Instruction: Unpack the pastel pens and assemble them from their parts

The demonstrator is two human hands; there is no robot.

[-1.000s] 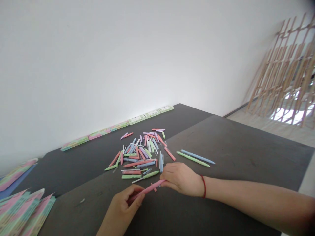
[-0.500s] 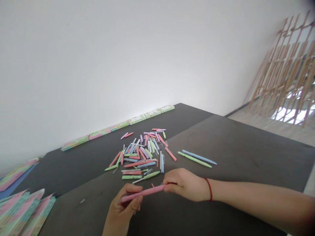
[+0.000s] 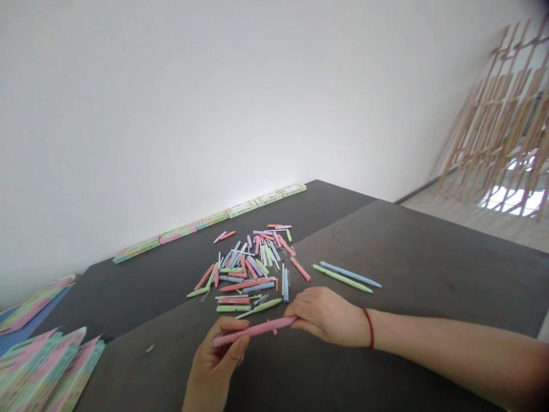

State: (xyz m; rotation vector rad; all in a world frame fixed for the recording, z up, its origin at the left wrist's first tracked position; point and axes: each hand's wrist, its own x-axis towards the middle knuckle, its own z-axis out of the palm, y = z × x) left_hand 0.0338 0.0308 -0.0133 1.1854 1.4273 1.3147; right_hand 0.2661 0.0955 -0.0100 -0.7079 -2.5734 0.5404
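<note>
A pink pen [image 3: 262, 328] is held slantwise between my hands, low over the dark table. My left hand [image 3: 218, 355] pinches its left end between thumb and fingers. Its other end is gripped by my right hand [image 3: 328, 317], which wears a red cord at the wrist; the fingers hide that tip. Just beyond the hands lies a heap of pen parts [image 3: 253, 266] in pink, green, blue, purple and white. A finished-looking green pen [image 3: 343, 278] and a blue pen [image 3: 350, 274] lie side by side to the right of the heap.
Flat pastel boxes [image 3: 212, 220] line the table's back edge along the white wall. Several pastel packs [image 3: 64, 372] lie at the lower left, with another pack [image 3: 36, 306] behind them. A wooden rack [image 3: 500, 120] stands beyond the table at right.
My right hand has shifted slightly right and up along the pink pen, so more of the barrel shows between my hands. My left hand keeps its grip. The whole view has shifted slightly.
</note>
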